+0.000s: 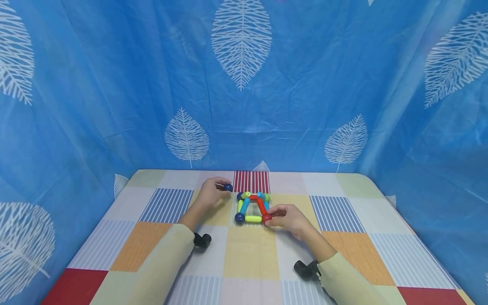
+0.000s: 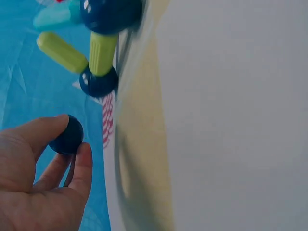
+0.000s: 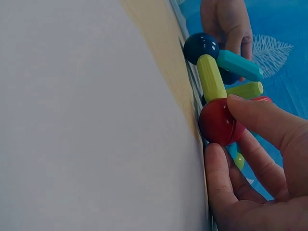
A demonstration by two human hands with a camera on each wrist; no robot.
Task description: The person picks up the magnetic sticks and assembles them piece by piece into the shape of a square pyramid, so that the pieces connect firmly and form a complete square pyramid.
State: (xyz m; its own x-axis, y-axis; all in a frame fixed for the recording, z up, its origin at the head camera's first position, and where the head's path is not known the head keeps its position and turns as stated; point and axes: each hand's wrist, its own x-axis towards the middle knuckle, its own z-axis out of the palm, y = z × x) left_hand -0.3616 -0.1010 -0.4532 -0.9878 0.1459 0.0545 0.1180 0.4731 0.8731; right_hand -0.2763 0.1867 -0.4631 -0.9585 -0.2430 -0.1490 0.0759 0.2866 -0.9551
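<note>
My left hand [image 1: 212, 192] pinches a dark blue ball [image 2: 67, 135] between thumb and fingers, apart from and left of a frame of coloured rods and balls. Thumb and fingers of my right hand [image 1: 288, 218] grip the red ball [image 3: 220, 122] at the frame's near right corner. A yellow-green rod [image 1: 253, 219] joins that ball to another dark blue ball [image 1: 239, 218] at the near left. From these corners a light blue rod [image 1: 245, 206] and a red rod [image 1: 262, 206] slant inward and up. A green ball [image 1: 267, 197] sits at the far right corner.
A patchwork-patterned cloth [image 1: 249, 254] covers the table. Blue curtains [image 1: 297, 106] with white leaf prints hang behind and at both sides. Black wrist cameras [image 1: 203, 240] sit by the sleeve cuffs, close above the tabletop.
</note>
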